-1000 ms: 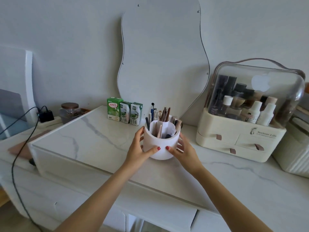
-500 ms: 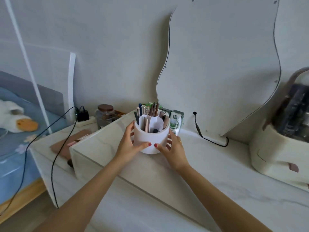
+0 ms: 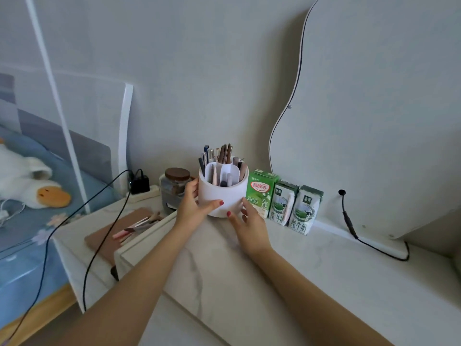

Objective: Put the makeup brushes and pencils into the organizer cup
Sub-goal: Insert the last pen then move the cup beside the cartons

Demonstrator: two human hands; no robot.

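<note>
Presently, both my hands cup the white organizer cup [image 3: 222,196] at the back of the marble worktop [image 3: 249,270], just beside a row of three milk cartons [image 3: 283,202]. Left hand [image 3: 193,208] wraps the cup's left wall, fingers curled behind, thumb across the front. Right hand [image 3: 250,227] presses its lower right side, thumb up against the wall, fingers spread loosely.

Cup looks like rigid, smooth plastic, prob. light but top-heavy w/ tall contents; best held low on both sides, kept upright.

Inside: divided compartments. Brushes and pencils [image 3: 223,154] stand upright in the rear sections; a few shorter items sit in front ones. More brushes [image 3: 139,224] lie on a brown mat [image 3: 112,239] on the lower surface to the left, well apart from the cup.
</note>
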